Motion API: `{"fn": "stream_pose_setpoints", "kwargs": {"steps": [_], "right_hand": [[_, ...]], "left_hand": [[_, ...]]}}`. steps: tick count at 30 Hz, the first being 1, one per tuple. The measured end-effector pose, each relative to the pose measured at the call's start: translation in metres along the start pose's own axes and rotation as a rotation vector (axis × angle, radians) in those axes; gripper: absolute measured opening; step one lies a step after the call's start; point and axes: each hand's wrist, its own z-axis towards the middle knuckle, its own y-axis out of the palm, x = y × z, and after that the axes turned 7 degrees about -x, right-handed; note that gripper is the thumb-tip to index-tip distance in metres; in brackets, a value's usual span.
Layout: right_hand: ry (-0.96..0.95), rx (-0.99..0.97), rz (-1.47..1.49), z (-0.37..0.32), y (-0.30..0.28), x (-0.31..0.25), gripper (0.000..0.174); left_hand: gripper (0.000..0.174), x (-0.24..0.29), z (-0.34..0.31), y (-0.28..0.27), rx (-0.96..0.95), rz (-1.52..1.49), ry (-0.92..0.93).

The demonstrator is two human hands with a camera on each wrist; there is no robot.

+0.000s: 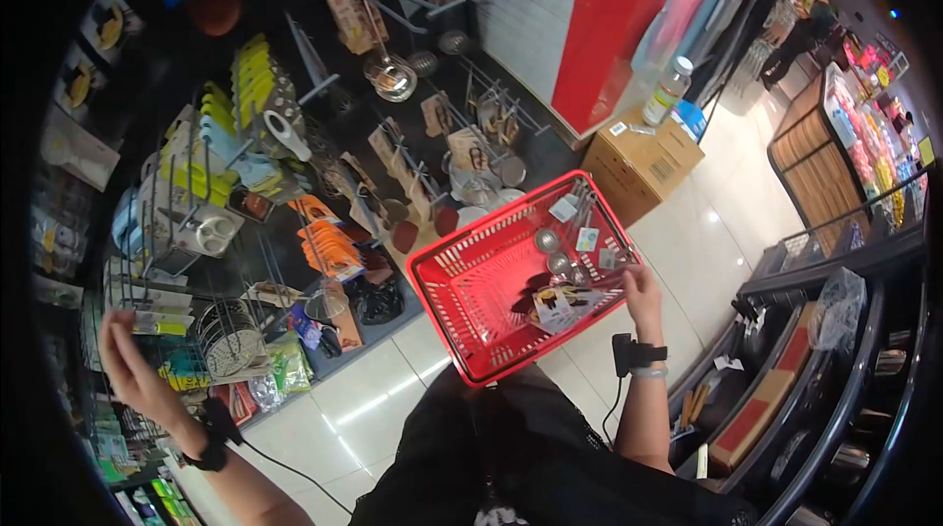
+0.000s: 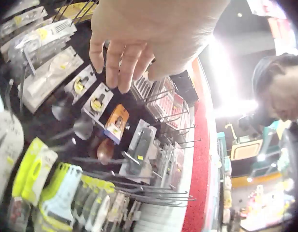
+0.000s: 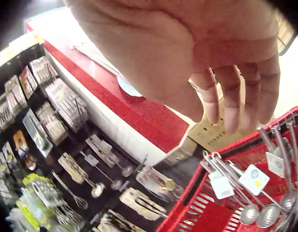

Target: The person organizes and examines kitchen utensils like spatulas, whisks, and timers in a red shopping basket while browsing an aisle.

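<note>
At nine o'clock, beside the peg rack (image 1: 324, 163) of carded kitchen utensils, the left grip (image 1: 133, 359) is raised, fingers relaxed and spread, holding nothing. At centre is the red shopping basket (image 1: 462, 290) with tagged ladles (image 1: 552, 249) inside. Over its three o'clock rim the right grip (image 1: 643, 292) hovers, fingers loosely curled, empty.

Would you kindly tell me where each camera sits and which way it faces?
Head: worn on the head, looking down at the red basket; left hand, right hand and dark clothing show.
Left wrist: on the left wrist, facing the hanging utensils; the left hand shows.
Right wrist: on the right wrist, facing the basket; the right hand shows.
Shared: head and right wrist both show the basket's ladles.
</note>
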Motion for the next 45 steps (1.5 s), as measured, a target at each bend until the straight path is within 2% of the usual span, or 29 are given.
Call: {"fn": "stream_pose_setpoints", "kwargs": {"steps": [2, 4, 6, 8, 10, 12, 14, 15, 17, 18, 19, 22, 24, 26, 28, 30, 31, 34, 35, 36, 39, 40, 42, 44, 45], "right_hand": [[-0.016, -0.029, -0.213, -0.008, 0.007, 0.025, 0.017], [0.020, -0.109, -0.333, -0.016, 0.017, 0.048, 0.024], [0.070, -0.125, -0.428, -0.025, 0.031, 0.069, 0.028], [0.117, -0.144, -0.519, -0.031, 0.044, 0.070, 0.032], [0.026, -0.094, -0.875, -0.040, 0.058, 0.057, 0.039], [0.038, -0.092, -0.878, -0.040, 0.070, 0.050, 0.045], [0.022, -0.082, -0.998, -0.036, 0.081, 0.044, 0.053], [0.090, -0.147, -1.032, -0.032, 0.089, 0.044, 0.060], [0.099, -0.186, -1.078, -0.028, 0.102, 0.048, 0.061], [0.110, -0.224, -1.125, -0.026, 0.107, 0.050, 0.063], [0.214, -0.348, -1.117, -0.021, 0.110, 0.052, 0.068], [0.256, -0.365, -1.205, -0.020, 0.124, 0.064, 0.062], [0.269, -0.377, -1.131, -0.015, 0.131, 0.071, 0.058], [0.296, -0.304, -0.993, -0.009, 0.143, 0.078, 0.054], [0.231, -0.281, -1.025, -0.008, 0.153, 0.076, 0.047], [0.407, -0.413, -0.723, -0.009, 0.154, 0.054, 0.047], [0.306, -0.356, -0.771, -0.009, 0.159, 0.058, 0.046], [0.258, -0.375, -0.785, -0.003, 0.165, 0.055, 0.044], [0.239, -0.360, -0.768, -0.005, 0.159, 0.043, 0.033], [0.233, -0.361, -0.769, -0.002, 0.158, 0.040, 0.033], [-0.090, -0.265, -0.558, 0.009, 0.142, 0.034, 0.026], [-0.096, -0.261, -0.563, 0.012, 0.133, 0.029, 0.026], [-0.254, -0.421, -0.404, 0.017, 0.105, -0.014, 0.030], [-0.290, -0.441, -0.388, 0.015, 0.079, -0.063, 0.028], [-0.256, -0.520, -0.306, 0.015, 0.065, -0.089, 0.027]], "left_hand": [[0.023, 0.000, -0.029, 0.014, -0.294, 0.008, -0.003], [0.021, 0.009, -0.057, 0.039, -0.471, -0.157, -0.172], [0.019, 0.016, -0.079, 0.061, -0.641, -0.156, -0.235], [0.017, 0.019, -0.102, 0.080, -0.763, -0.153, -0.271], [0.017, 0.031, -0.117, 0.093, -0.883, -0.095, -0.192], [0.019, 0.037, -0.134, 0.105, -0.896, -0.111, -0.187], [0.019, 0.045, -0.145, 0.113, -1.035, -0.202, -0.209], [0.019, 0.048, -0.149, 0.116, -1.032, -0.200, -0.209], [0.021, 0.052, -0.156, 0.120, -1.123, -0.225, -0.191], [0.021, 0.053, -0.159, 0.122, -1.119, -0.224, -0.190], [0.021, 0.053, -0.162, 0.123, -1.139, -0.230, -0.170], [0.022, 0.050, -0.169, 0.126, -1.152, -0.228, -0.095], [0.021, 0.050, -0.173, 0.127, -1.181, -0.273, -0.182], [0.021, 0.049, -0.177, 0.128, -1.184, -0.285, -0.196], [0.020, 0.048, -0.181, 0.131, -1.198, -0.302, -0.193], [0.021, 0.046, -0.184, 0.134, -1.214, -0.315, -0.186], [0.021, 0.046, -0.187, 0.136, -1.206, -0.338, -0.177], [0.019, 0.050, -0.189, 0.142, -1.192, -0.360, -0.176], [0.018, 0.049, -0.192, 0.146, -1.192, -0.385, -0.195], [0.018, 0.047, -0.195, 0.150, -1.193, -0.412, -0.213], [0.018, 0.046, -0.203, 0.167, -1.222, -0.444, -0.204], [0.018, 0.048, -0.204, 0.173, -1.251, -0.452, -0.195], [0.023, 0.046, -0.205, 0.188, -1.295, -0.490, -0.250], [0.035, 0.035, -0.211, 0.209, -1.084, -0.467, -0.079], [0.052, 0.032, -0.206, 0.214, -1.085, -0.456, -0.097]]}}
